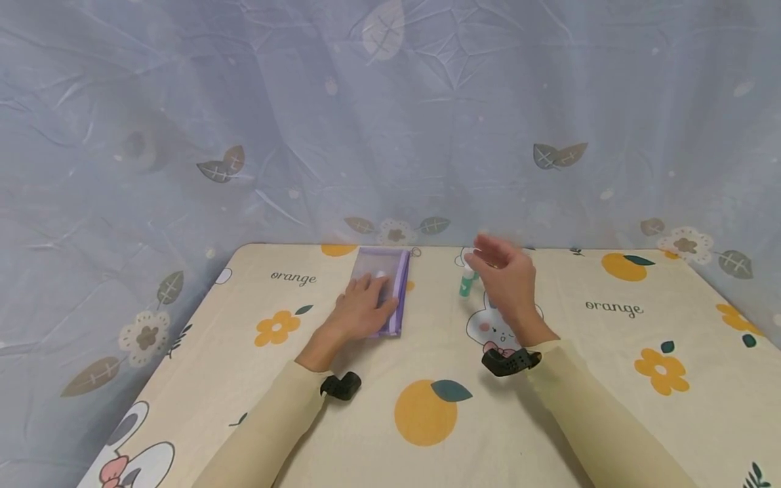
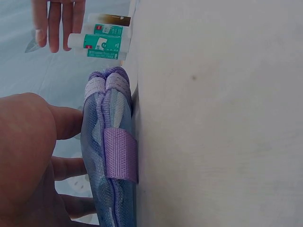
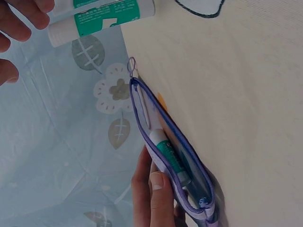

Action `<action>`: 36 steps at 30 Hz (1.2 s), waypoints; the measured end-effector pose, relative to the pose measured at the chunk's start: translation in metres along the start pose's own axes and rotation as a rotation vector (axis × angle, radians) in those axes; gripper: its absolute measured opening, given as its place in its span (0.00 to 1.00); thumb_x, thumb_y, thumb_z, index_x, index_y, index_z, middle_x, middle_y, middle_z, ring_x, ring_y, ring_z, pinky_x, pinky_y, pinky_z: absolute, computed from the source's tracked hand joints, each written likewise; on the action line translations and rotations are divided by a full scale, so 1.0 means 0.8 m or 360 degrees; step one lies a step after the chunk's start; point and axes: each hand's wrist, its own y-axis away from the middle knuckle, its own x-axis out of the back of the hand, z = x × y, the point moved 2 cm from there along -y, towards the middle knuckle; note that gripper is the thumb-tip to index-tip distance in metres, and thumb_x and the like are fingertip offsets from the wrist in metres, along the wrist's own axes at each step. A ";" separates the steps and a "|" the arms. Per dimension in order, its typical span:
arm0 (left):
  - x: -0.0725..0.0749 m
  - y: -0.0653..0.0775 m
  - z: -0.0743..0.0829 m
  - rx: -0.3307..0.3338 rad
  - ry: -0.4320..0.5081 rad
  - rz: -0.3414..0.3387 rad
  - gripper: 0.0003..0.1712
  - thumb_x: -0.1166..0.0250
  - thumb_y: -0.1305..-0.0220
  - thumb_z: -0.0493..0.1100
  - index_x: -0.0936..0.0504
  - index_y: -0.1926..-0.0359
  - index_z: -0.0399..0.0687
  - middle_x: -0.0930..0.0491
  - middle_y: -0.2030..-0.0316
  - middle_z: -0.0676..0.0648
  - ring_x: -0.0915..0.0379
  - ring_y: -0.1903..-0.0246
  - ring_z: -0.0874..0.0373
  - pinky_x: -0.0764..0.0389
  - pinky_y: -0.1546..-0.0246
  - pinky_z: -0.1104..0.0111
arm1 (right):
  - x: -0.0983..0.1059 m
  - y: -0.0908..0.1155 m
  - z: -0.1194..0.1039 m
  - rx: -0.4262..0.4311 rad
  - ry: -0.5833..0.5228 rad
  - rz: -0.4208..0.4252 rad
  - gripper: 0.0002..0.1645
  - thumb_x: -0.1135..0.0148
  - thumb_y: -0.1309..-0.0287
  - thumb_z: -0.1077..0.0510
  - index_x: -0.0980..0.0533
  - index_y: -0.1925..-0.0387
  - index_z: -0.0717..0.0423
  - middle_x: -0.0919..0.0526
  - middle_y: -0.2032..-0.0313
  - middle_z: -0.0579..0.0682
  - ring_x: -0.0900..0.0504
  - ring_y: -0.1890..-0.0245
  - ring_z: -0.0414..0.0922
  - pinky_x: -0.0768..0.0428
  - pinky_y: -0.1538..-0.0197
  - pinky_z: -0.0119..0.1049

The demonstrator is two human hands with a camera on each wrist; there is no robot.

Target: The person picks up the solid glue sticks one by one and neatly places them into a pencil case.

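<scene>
My left hand [image 1: 366,308] rests on a purple-edged mesh zip pouch [image 1: 401,291], lying on the cloth. In the left wrist view, its fingers touch the upper face of the pouch [image 2: 111,146]. The right wrist view shows the zipper gaping, with a green-labelled white glue stick [image 3: 170,153] inside; the left thumb lies by the zip edge. Right of the pouch, green glue sticks [image 1: 466,282] stand upright, with a brown-and-white tube [image 2: 111,20] beside them in the left wrist view. My right hand [image 1: 506,274] hovers close to them, fingers loosely bent, holding nothing.
A cream cloth [image 1: 342,434] printed with oranges, flowers and rabbits covers the table. Behind its far edge hangs a bluish-grey curtain [image 1: 396,135] with a leaf pattern. A small ring [image 1: 416,252] is at the pouch's far corner. Black bands circle both wrists.
</scene>
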 end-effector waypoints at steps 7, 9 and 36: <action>-0.001 0.000 0.000 -0.0001 -0.0001 0.0001 0.36 0.46 0.20 0.56 0.36 0.19 0.46 0.46 0.18 0.31 0.56 0.17 0.29 0.48 0.21 0.32 | -0.004 0.000 0.011 -0.0073 -0.0004 -0.0020 0.32 0.30 0.29 0.50 0.24 0.28 0.50 0.16 0.33 0.50 0.16 0.33 0.48 0.22 0.28 0.47; -0.002 0.000 0.000 -0.0003 -0.0002 -0.0005 0.37 0.46 0.20 0.56 0.36 0.19 0.46 0.46 0.18 0.31 0.57 0.17 0.29 0.49 0.21 0.32 | -0.006 0.000 0.013 -0.0079 0.0004 -0.0013 0.31 0.30 0.29 0.50 0.24 0.29 0.50 0.16 0.34 0.50 0.16 0.34 0.48 0.21 0.29 0.47; -0.001 0.001 0.000 -0.0001 -0.0019 -0.0004 0.38 0.46 0.21 0.56 0.38 0.18 0.46 0.47 0.18 0.30 0.57 0.17 0.27 0.49 0.21 0.32 | -0.015 0.005 0.026 -0.0189 0.0022 -0.0079 0.31 0.29 0.31 0.47 0.22 0.30 0.47 0.15 0.35 0.50 0.17 0.33 0.49 0.20 0.30 0.48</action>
